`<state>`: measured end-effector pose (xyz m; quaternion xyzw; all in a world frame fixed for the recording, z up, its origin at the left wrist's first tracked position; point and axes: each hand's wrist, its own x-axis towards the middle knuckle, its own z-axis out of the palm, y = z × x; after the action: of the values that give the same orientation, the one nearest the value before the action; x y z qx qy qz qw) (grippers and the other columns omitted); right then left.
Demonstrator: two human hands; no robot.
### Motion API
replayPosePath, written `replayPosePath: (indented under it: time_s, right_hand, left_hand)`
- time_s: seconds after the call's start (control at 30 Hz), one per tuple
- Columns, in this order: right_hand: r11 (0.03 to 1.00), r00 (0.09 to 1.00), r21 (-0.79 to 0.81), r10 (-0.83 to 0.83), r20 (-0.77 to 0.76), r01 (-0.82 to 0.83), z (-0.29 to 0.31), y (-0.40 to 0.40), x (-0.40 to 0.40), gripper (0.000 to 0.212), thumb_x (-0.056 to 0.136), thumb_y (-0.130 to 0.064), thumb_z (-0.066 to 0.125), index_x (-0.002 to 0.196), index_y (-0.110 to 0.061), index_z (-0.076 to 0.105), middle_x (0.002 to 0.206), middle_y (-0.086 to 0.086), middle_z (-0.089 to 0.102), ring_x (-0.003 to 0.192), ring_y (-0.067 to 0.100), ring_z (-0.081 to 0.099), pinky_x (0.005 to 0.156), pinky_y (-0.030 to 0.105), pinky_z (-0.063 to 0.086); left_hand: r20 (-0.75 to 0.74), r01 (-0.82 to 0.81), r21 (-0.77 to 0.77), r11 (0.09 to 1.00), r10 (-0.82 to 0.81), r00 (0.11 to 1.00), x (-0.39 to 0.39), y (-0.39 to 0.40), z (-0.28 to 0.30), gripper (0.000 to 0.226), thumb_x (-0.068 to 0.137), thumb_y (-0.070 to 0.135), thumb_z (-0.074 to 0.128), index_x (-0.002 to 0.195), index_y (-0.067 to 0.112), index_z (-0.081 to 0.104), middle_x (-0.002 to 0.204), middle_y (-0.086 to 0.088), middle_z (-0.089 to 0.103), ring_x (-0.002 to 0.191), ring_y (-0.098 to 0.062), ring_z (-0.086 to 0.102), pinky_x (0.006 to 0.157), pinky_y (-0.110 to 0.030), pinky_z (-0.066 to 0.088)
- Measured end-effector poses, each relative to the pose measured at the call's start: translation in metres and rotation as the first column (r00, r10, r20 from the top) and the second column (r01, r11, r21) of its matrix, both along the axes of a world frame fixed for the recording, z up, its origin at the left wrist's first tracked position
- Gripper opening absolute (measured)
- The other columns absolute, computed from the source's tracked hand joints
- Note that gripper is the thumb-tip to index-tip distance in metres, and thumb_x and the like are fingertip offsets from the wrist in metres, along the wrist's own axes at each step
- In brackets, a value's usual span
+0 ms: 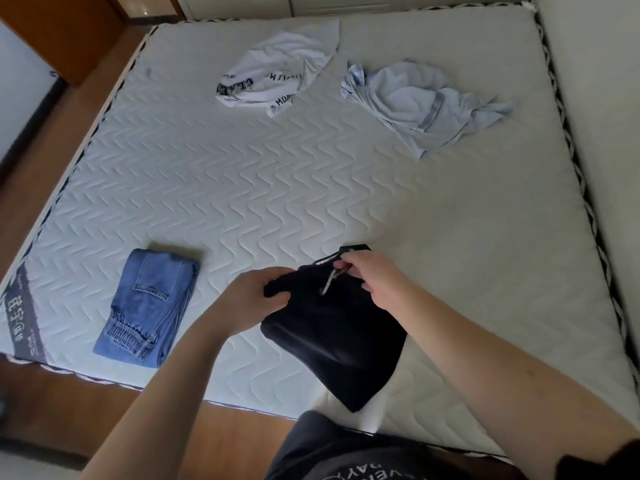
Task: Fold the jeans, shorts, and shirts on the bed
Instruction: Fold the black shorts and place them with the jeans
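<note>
Black shorts (337, 336) with a grey drawstring lie near the front edge of the bed (277, 188). My left hand (251, 299) grips their waistband on the left. My right hand (372, 277) holds the waistband by the drawstring on the right. Folded blue jeans (149, 306) rest on the mattress to the left of the shorts. Far back, a crumpled white shirt (277, 72) with black lettering lies on the bed. A crumpled light blue shirt (420, 102) sits to its right.
The quilted mattress has a patterned border. A wooden floor (59, 403) runs along the left and front of the bed. A wooden cabinet (72, 32) stands at the far left. A pale wall (602, 133) borders the right side.
</note>
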<state>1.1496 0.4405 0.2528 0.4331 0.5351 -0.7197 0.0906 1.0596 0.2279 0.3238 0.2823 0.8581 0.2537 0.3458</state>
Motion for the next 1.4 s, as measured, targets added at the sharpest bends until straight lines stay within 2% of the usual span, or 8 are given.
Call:
replayPosePath:
  time_s: [0.1,0.33,0.6,0.87,1.03,1.13,1.23,1.4]
  right_hand:
    - [0.937,0.976,-0.28,-0.217,-0.008,0.206,-0.001,0.013,0.016,0.017,0.088,-0.019,0.061,0.071,-0.02,0.062,0.084,-0.005,0.072,0.097,0.01,0.066,0.099,0.037,0.034]
    - [0.828,0.901,-0.378,-0.433,0.041,0.415,-0.014,0.025,0.054,0.016,0.092,-0.009,0.055,0.076,-0.008,0.058,0.089,0.005,0.068,0.09,0.014,0.067,0.095,0.035,0.047]
    - [0.971,0.961,-0.176,-0.117,0.251,0.164,-0.008,-0.001,0.088,0.007,0.094,-0.013,0.056,0.092,-0.009,0.062,0.07,0.0,0.073,0.067,0.014,0.071,0.054,0.027,0.05]
    - [0.991,0.98,0.087,-0.117,0.16,0.104,0.019,-0.058,0.061,0.015,0.093,-0.021,0.052,0.104,-0.016,0.06,0.091,0.001,0.063,0.077,0.017,0.06,0.062,0.025,0.043]
    - [0.951,0.996,0.306,0.066,-0.053,-0.047,0.025,-0.116,0.04,0.043,0.083,-0.004,0.054,0.123,-0.019,0.053,0.099,0.004,0.063,0.086,0.021,0.062,0.07,0.026,0.047]
    - [0.852,0.965,0.458,0.256,0.055,-0.252,0.026,-0.145,0.031,0.031,0.076,-0.01,0.057,0.104,-0.021,0.059,0.092,0.003,0.065,0.088,0.023,0.062,0.074,0.029,0.048]
    - [0.844,0.937,0.407,0.317,0.144,-0.348,0.027,-0.17,0.023,0.012,0.081,-0.017,0.056,0.091,-0.017,0.063,0.085,0.003,0.065,0.084,0.023,0.06,0.067,0.025,0.043]
    - [0.917,0.956,0.284,0.238,0.169,-0.279,0.028,-0.19,0.019,0.029,0.088,-0.021,0.046,0.094,-0.007,0.071,0.074,0.006,0.073,0.068,0.018,0.064,0.077,0.028,0.05]
  left_hand:
    - [0.05,-0.113,0.049,0.992,0.111,0.993,-0.001,-0.01,0.004,0.038,0.074,0.038,0.058,0.105,0.059,0.062,0.098,0.028,0.069,0.093,0.008,0.064,0.08,-0.019,0.051]
    - [0.051,-0.204,0.145,0.968,0.198,0.979,-0.005,-0.021,0.032,0.036,0.078,0.026,0.064,0.094,0.058,0.067,0.096,0.02,0.073,0.091,0.003,0.067,0.077,-0.02,0.05]
    - [-0.043,-0.095,0.177,0.98,0.104,0.994,-0.022,-0.025,0.074,0.034,0.073,0.029,0.061,0.101,0.046,0.071,0.094,0.02,0.073,0.088,0.004,0.067,0.077,-0.021,0.049]
    - [-0.153,0.094,0.183,0.979,-0.066,0.986,-0.04,-0.053,0.109,0.037,0.068,0.034,0.059,0.092,0.062,0.064,0.094,0.031,0.069,0.088,0.013,0.063,0.073,-0.009,0.042]
    - [-0.135,0.112,0.251,0.961,-0.08,0.988,-0.048,-0.081,0.119,0.037,0.069,0.031,0.059,0.091,0.058,0.067,0.091,0.025,0.072,0.084,0.008,0.066,0.072,-0.011,0.044]
    - [-0.081,0.072,0.319,0.945,-0.049,0.996,-0.053,-0.094,0.123,0.034,0.07,0.029,0.061,0.092,0.053,0.07,0.09,0.019,0.073,0.083,0.002,0.068,0.071,-0.014,0.047]
    - [-0.061,0.042,0.363,0.931,-0.022,0.998,-0.058,-0.107,0.126,0.031,0.071,0.027,0.062,0.093,0.047,0.073,0.09,0.015,0.075,0.084,-0.005,0.07,0.074,-0.021,0.053]
    - [-0.017,0.002,0.451,0.893,0.007,1.0,-0.065,-0.122,0.128,0.032,0.083,0.011,0.061,0.098,0.035,0.075,0.094,0.007,0.076,0.087,-0.011,0.071,0.076,-0.024,0.054]
